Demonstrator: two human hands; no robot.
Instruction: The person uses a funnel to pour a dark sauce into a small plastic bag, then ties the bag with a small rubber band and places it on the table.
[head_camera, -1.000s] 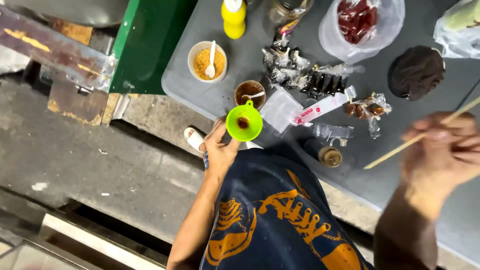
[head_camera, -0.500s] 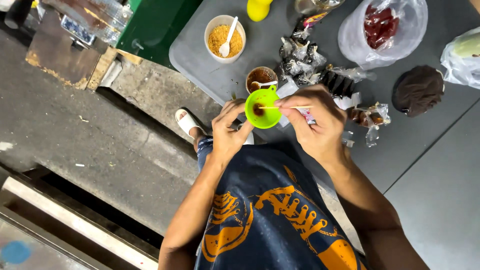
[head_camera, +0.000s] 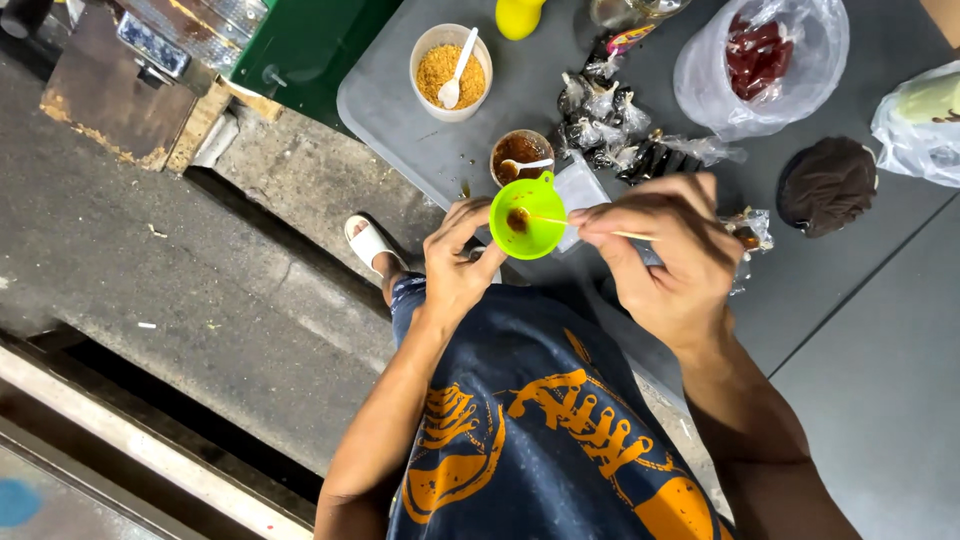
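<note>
Both hands now together at desk (head_camera: 850, 330) edge: left hand (head_camera: 455, 270) gripping green funnel (head_camera: 527, 216), right hand (head_camera: 665, 255) fingers pinching thin stick (head_camera: 590, 228), newly poking into brown sauce.

- One view only, from a camera worn on the person's head, so no second view shares the scene.
- It faces steeply down past the dark blue shirt with orange print (head_camera: 540, 440) to both hands.
- The hands sit close, near mid-frame.
- Beyond them lies the flat grey tabletop (head_camera: 860, 330); the rough grey concrete floor (head_camera: 150, 270) fills the left.
</note>
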